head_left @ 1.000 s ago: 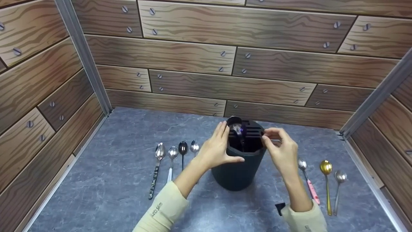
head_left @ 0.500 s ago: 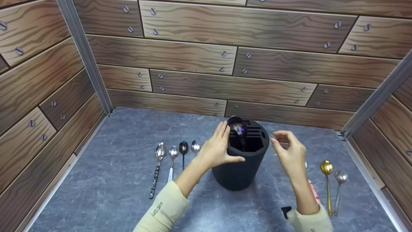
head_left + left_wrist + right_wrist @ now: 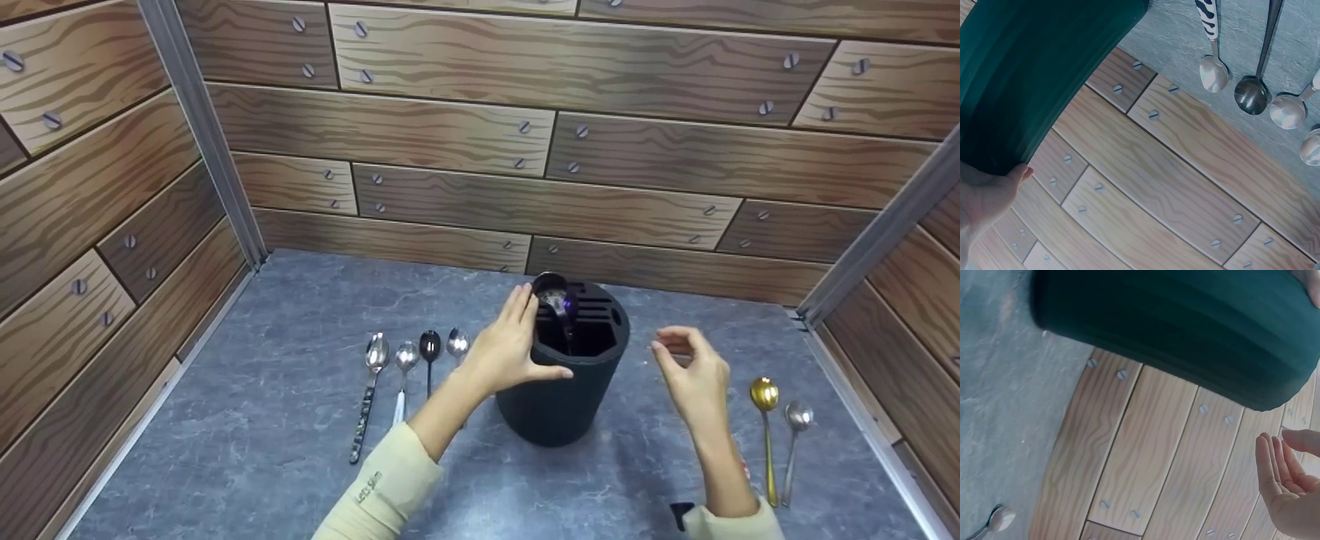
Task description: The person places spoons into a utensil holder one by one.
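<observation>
A dark green cylindrical utensil holder [image 3: 559, 405] with a slotted black top stands upright on the grey table. A dark, shiny spoon-like utensil [image 3: 555, 296] stands in it, its rounded head above the rim. My left hand [image 3: 504, 349] rests against the holder's left side, fingers straight and thumb stretched across the front; the left wrist view shows the thumb by the rim. My right hand [image 3: 697, 379] is in the air right of the holder, apart from it. Its fingers are loosely bent towards the thumb with nothing between them, as the right wrist view also shows.
Left of the holder lie a spoon with a patterned handle [image 3: 365, 405], a pale-handled spoon [image 3: 406, 356], a black spoon [image 3: 430, 345] and a silver spoon [image 3: 457, 343]. At right lie a gold spoon [image 3: 765, 394] and a silver spoon [image 3: 798, 416]. Wood-patterned walls [image 3: 450, 135] enclose the table.
My right hand has moved from the holder's right rim away to the right and nearer to me, now covering most of the pink-handled spoon. The left hand stays at the holder.
</observation>
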Action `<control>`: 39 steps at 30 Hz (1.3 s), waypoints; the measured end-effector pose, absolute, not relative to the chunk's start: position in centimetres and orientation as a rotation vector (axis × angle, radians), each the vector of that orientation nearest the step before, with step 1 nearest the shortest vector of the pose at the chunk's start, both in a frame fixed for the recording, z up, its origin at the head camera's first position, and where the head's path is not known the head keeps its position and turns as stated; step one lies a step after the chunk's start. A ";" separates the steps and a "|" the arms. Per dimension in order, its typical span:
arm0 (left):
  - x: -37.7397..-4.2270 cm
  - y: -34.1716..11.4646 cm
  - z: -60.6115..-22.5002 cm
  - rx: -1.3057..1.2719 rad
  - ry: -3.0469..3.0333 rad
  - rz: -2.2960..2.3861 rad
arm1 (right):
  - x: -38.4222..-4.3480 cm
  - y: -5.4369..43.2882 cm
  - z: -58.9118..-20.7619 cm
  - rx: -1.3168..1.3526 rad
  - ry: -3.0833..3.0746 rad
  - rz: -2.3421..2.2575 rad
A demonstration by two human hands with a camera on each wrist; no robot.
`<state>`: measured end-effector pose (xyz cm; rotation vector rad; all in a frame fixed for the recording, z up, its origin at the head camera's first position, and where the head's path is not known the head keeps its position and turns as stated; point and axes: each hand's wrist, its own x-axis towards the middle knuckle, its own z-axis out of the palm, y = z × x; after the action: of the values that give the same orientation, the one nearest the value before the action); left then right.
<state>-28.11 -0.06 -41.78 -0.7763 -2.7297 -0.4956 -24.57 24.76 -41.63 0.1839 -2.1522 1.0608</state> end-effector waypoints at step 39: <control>-28.0 0.0 -41.6 -0.758 -2.732 -0.488 | -26.3 34.6 -48.2 -0.271 -2.572 0.847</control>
<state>-28.02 -0.04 -41.64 -0.7581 -2.7320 -0.4877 -26.27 34.55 -48.20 -0.2707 -2.5719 0.8470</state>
